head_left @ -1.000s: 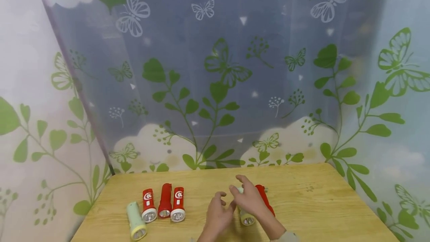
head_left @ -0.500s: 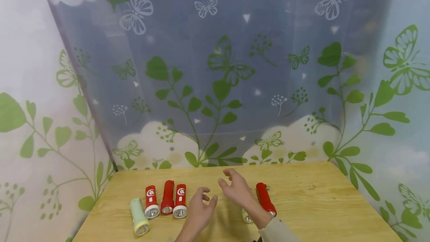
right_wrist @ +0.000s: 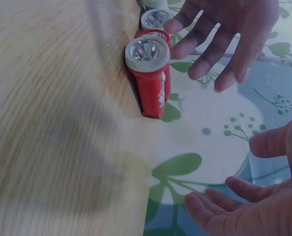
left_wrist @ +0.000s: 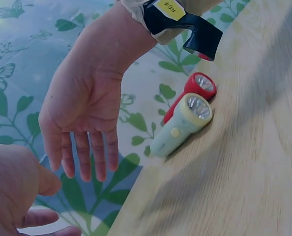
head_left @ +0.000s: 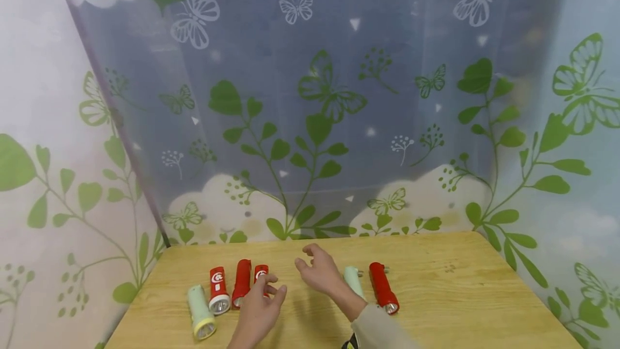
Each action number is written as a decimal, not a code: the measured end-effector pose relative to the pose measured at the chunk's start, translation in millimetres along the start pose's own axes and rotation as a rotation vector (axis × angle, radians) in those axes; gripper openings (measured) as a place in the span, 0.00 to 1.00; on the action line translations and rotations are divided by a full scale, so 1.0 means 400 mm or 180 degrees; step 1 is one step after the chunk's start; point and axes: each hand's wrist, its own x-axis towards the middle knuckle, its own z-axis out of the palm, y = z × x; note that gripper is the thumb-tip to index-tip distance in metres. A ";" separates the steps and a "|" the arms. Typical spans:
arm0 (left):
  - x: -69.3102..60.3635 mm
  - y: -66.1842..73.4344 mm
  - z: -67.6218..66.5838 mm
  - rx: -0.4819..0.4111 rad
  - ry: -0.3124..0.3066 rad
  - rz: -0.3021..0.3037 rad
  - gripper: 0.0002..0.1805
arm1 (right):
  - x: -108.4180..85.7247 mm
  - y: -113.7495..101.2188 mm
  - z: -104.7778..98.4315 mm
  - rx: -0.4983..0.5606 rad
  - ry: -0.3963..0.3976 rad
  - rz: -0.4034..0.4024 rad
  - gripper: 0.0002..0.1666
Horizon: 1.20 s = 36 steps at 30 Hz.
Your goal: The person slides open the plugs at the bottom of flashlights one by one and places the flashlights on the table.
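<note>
Both hands hover above the table with relaxed fingers and hold nothing. My left hand [head_left: 259,308] is over the left group of flashlights, partly covering a red flashlight with a white rim [head_left: 261,270]. Beside that lie a plain red flashlight [head_left: 241,281], another red one with a white rim [head_left: 219,288], and a pale green flashlight with a yellow rim [head_left: 200,311]. My right hand [head_left: 319,273] is to the right, apart from the left hand. Its forearm hides part of a second pale green flashlight [head_left: 353,279], which lies next to a red flashlight [head_left: 382,287].
The wooden table [head_left: 436,284] ends at a patterned cloth backdrop [head_left: 315,176], with more printed cloth at both sides. A dark strap with a yellow label [left_wrist: 170,10] sits on the right wrist.
Both hands have moved left, away from the right pair of flashlights and toward the left group. The right pale green flashlight has come further into view. The flashlights lie where they were.
</note>
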 end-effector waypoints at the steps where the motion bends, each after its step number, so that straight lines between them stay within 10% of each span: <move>1: -0.001 -0.004 -0.007 -0.0008 0.0013 -0.0007 0.21 | 0.004 -0.002 0.008 0.0002 0.0000 0.0005 0.27; 36: -0.050 -0.100 -0.166 0.0226 0.0381 -0.0566 0.24 | 0.088 0.031 0.248 -0.0012 0.0099 0.0566 0.19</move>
